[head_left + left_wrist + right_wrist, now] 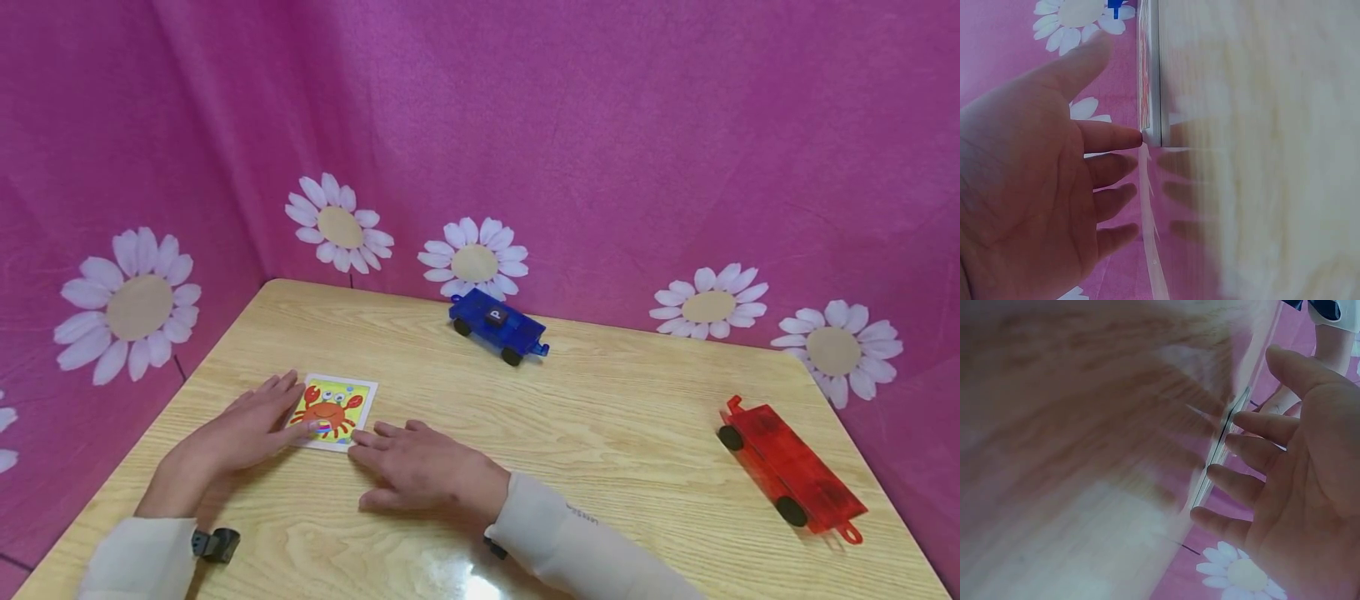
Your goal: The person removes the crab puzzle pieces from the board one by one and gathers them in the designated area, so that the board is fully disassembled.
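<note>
A square crab picture tile (333,408) with a white border lies flat on the wooden table, between the two hands. My left hand (243,427) is at its left side, fingers extended, with the thumb reaching over the tile's lower part. In the left wrist view the tile's thick edge (1155,81) stands beside the left hand's index fingertip. At the tile's lower right corner, the right hand (420,468) has its fingers spread and fairly straight. The right wrist view shows these fingertips (1219,472) close along the tile's edge; firm contact is hard to tell.
A blue toy wagon (495,323) with a small dark block marked P (497,315) stands near the table's back edge. On the right is a red toy wagon (795,467). Pink cloth (570,167) with white flowers hangs behind and at the sides.
</note>
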Demonstrator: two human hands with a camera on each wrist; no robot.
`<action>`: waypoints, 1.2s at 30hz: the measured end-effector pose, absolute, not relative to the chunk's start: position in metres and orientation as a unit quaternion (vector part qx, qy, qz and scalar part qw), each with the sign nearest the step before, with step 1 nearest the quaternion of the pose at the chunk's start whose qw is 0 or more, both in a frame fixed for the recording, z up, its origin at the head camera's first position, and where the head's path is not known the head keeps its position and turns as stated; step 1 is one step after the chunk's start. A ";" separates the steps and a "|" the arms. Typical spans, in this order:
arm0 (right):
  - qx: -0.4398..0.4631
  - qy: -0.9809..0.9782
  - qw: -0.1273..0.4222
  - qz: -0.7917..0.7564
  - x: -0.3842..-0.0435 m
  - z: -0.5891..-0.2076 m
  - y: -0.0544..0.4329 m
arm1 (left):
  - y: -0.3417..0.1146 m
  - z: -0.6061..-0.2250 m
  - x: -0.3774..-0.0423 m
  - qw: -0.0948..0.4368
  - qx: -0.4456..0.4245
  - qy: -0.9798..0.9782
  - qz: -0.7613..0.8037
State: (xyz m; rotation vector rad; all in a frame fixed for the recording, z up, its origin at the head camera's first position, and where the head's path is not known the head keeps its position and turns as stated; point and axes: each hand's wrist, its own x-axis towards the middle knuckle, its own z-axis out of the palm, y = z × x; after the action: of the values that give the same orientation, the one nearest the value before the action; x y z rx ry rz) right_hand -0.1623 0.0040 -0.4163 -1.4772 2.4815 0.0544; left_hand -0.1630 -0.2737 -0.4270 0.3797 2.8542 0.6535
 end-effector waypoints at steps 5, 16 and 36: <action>-0.506 0.853 0.125 0.014 -0.162 -0.416 0.005 | -0.271 -0.427 -0.161 0.084 0.137 0.964 0.213; -0.495 0.858 0.136 -0.009 -0.162 -0.415 0.021 | -0.254 -0.422 -0.162 0.089 0.144 0.963 0.211; -0.447 0.881 0.146 -0.058 -0.149 -0.410 0.097 | -0.192 -0.423 -0.173 0.115 0.222 0.952 0.176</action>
State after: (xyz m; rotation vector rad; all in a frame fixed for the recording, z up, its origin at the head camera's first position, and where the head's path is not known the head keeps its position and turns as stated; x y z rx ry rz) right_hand -0.1488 0.0970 -0.4097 -1.2869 2.5361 -0.1672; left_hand -0.1726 -0.1921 -0.4228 0.6509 2.7906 0.5159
